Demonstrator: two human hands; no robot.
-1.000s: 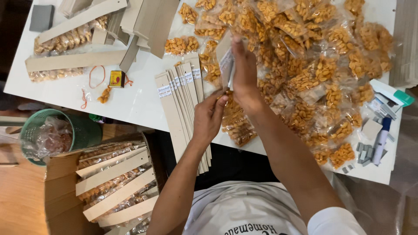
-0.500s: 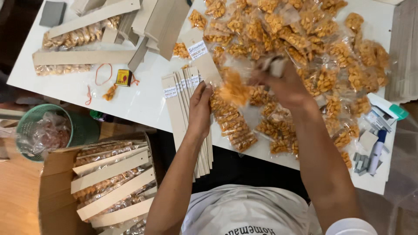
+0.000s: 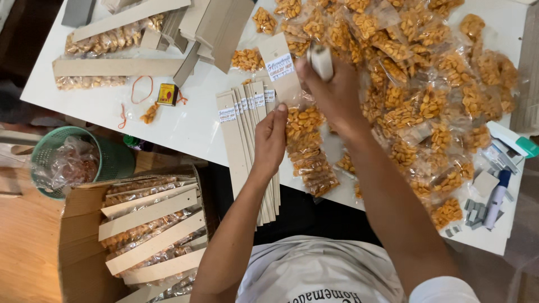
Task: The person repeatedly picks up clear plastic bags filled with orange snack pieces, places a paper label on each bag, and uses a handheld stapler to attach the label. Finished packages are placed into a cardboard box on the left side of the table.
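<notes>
Right hand (image 3: 334,90) risen, fingers closed round white stapler (image 3: 321,60), left hand (image 3: 270,140) fingers flat on card strip (image 3: 283,76)

Your white table (image 3: 185,126): snack bags (image 3: 426,84) heaped right, cardboard strips (image 3: 247,140) fanned at near edge, rubber bands (image 3: 140,90) and small box (image 3: 167,94) left, more strips (image 3: 112,67) far left.

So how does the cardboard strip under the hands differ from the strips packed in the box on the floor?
The strip under the hands lies on the white table, partly filled, with snack packets fixed along only part of it; the left hand presses it while the right hand works above. The boxed strips lie stacked at a slant in the cardboard box, untouched. Both are tan cardboard carrying clear packets of orange snacks.
</notes>
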